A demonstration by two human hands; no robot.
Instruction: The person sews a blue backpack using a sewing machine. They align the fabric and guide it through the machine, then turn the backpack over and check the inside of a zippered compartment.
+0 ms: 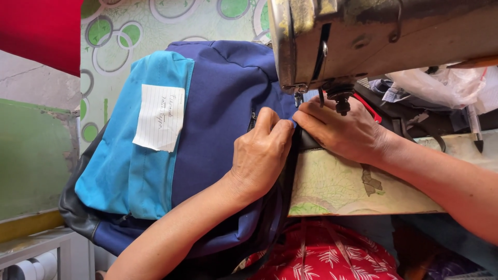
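A dark blue and light blue backpack (207, 103) hangs over the left edge of a sewing table (337, 189), with a white lined paper slip (159, 117) stuck on its light blue panel. My left hand (262, 150) presses on the dark blue fabric beside a zipper, fingers pinching the fabric edge. My right hand (342, 129) lies flat on the bag's black part, its fingertips meeting those of the left hand just below the needle of an old worn sewing machine (373, 36). Both hands hold the fabric at the presser foot (299, 98).
The table top has a worn leaf-patterned cover. Behind the machine lie clear plastic (441, 85), dark cloth and a pen (474, 127). A wall with green circle patterns (119, 36) is at the back left. Red patterned cloth (321, 256) is on my lap.
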